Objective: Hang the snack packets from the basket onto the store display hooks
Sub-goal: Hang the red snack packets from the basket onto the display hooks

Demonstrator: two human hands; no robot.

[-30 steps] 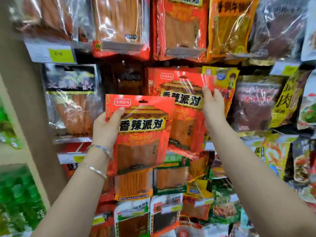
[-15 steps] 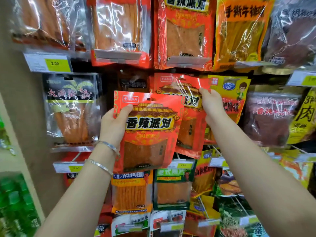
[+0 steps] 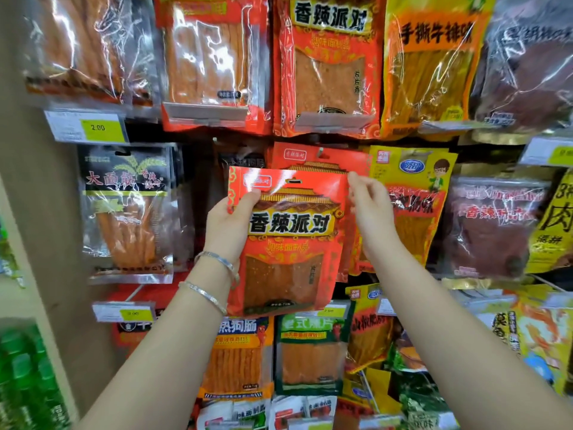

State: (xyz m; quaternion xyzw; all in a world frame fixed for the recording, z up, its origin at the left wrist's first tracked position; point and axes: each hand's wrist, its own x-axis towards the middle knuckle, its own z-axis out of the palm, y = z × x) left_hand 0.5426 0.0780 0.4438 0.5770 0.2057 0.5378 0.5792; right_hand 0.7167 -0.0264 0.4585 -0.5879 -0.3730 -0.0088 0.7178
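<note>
In the head view the packet (image 3: 291, 243), gripped by the left hand (image 3: 231, 223), has shifted right before its hung twin (image 3: 310, 155), and the right hand (image 3: 370, 209) now pinches its top corner, likely ready for hooking.

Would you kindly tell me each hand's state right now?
Left hand: grips the red snack packet by its upper left edge.
Right hand: at the packet's upper right corner; grip cannot be told.
</note>
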